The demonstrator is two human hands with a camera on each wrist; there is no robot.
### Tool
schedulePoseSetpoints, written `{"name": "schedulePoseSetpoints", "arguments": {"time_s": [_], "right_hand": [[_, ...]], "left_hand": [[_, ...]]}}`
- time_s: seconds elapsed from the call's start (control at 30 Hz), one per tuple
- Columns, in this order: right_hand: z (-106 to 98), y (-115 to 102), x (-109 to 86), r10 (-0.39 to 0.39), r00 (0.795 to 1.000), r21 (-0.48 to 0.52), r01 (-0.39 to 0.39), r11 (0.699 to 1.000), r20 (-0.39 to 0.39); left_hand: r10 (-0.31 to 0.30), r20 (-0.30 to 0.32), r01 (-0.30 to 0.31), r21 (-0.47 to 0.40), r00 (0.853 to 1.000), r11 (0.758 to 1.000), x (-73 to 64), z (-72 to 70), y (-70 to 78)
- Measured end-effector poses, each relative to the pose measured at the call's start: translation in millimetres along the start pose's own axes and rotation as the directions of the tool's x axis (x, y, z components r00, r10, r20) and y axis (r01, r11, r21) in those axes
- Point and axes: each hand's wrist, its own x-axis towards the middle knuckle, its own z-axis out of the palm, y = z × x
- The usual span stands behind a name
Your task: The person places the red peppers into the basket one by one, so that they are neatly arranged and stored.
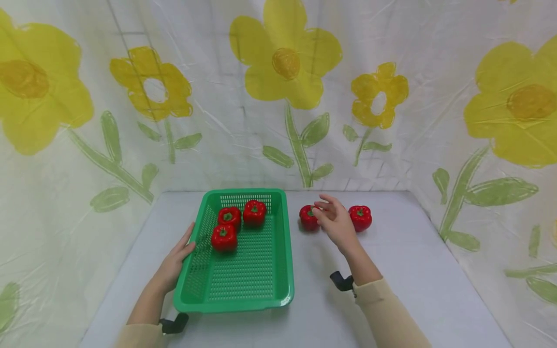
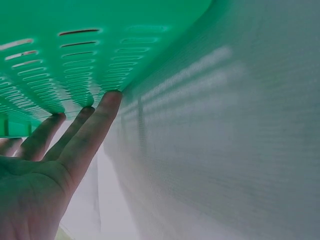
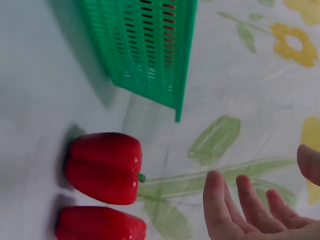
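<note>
At lower left of the head view, the left hand [image 1: 171,268] rests extended fingers against a green basket [image 1: 235,308], left of centre, with three red peppers [image 1: 224,239] toward its upper left. Right of centre, the right hand [image 1: 339,225], loosely bent and empty, appears between two more peppers [image 1: 360,219] on a pale table [image 1: 435,290]. Flower-painted cloth [image 1: 209,150] spans the top.

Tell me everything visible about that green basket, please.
The green basket is rectangular with rounded corners and looks like plastic. Its floor and walls are slotted beneath a solid rim. It stands upright on the pale table, holding three red peppers toward its far end. The left hand touches its left side.
</note>
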Motion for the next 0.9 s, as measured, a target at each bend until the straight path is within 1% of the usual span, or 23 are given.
{"name": "schedulePoseSetpoints", "arguments": {"time_s": [0.2,0.33,0.5,0.6,0.7,0.9], "right_hand": [[-10.6,3.5,0.0,-0.004,1.000,0.010,0.004,1.000,-0.007],[-18.8,5.5,-0.9,-0.007,1.000,-0.012,0.006,1.000,-0.024],[-27.8,7.6,-1.1,-0.009,0.999,-0.062,0.006,0.998,-0.045],[-32.6,8.0,-0.8,-0.009,0.997,-0.077,0.004,0.997,-0.072],[-36.9,9.1,0.1,-0.016,0.995,-0.070,0.009,0.998,-0.103],[-44.8,16.9,0.5,-0.027,0.988,-0.070,0.016,0.997,-0.152]], "left_hand": [[-0.009,-0.001,0.009,-0.016,1.000,1.000,-0.4,-0.6,-1.2],[-0.007,-0.002,0.007,-0.007,1.000,1.000,0.3,-1.0,-1.3],[0.001,-0.003,-0.001,-0.006,1.000,1.000,0.6,-1.5,-0.8],[0.001,-0.003,-0.001,-0.011,1.000,1.000,0.3,-1.5,-0.8],[0.001,-0.003,-0.001,-0.014,1.000,1.000,0.2,-1.3,-1.2],[0.000,-0.003,0.000,-0.010,1.000,1.000,0.6,-0.1,-0.4]]}}
